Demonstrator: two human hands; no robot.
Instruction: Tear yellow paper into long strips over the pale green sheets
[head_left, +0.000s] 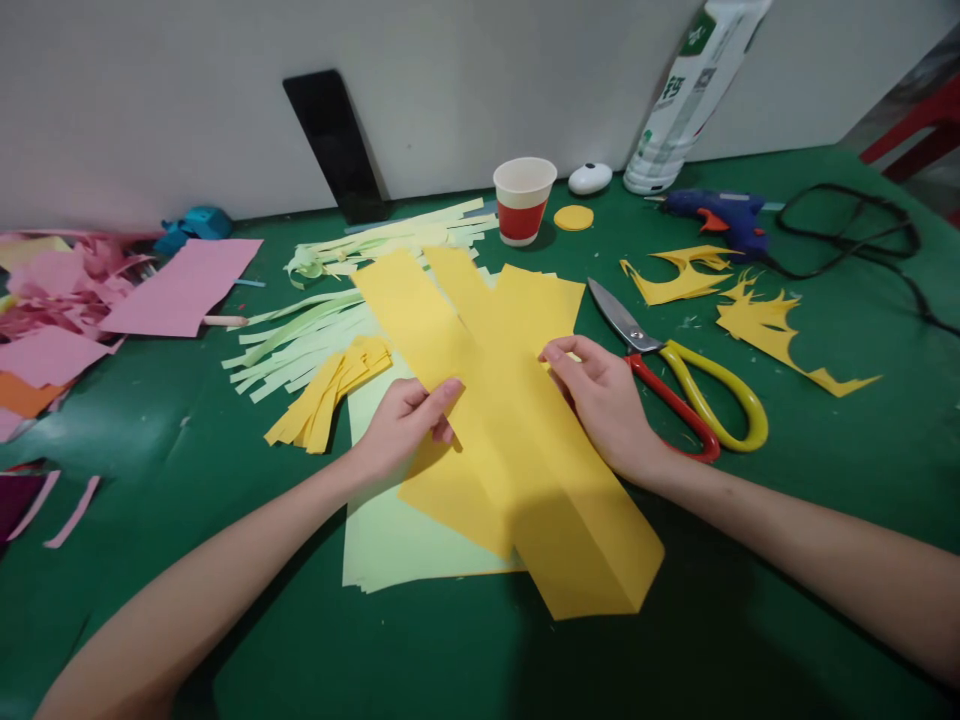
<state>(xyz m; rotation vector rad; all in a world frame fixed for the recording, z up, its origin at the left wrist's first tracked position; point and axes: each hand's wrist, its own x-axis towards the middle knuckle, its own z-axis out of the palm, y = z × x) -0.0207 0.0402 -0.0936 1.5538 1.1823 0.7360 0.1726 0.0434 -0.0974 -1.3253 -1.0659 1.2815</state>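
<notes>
A long sheet of yellow paper [517, 410] with lengthwise creases is held slantwise between my hands. My left hand [411, 418] pinches its left edge, thumb on top. On the opposite edge, my right hand [600, 395] is closed with thumb and fingertips together on the paper. Beneath lie another yellow sheet [450, 500] and pale green sheets [390, 550]. Left of them rests a bundle of yellow paper strips [330, 395], near fringed green paper [300, 350]. Scissors [660, 360] with one red and one yellow handle lie partly open just beyond my right hand.
Toward the wall stand a red-and-white paper cup [523, 205], a black phone [336, 145] and a white bottle [686, 100]. A blue glue gun [720, 220] with a black cord lies at right, near yellow scraps [784, 335]. Pink paper [184, 290] is piled at left.
</notes>
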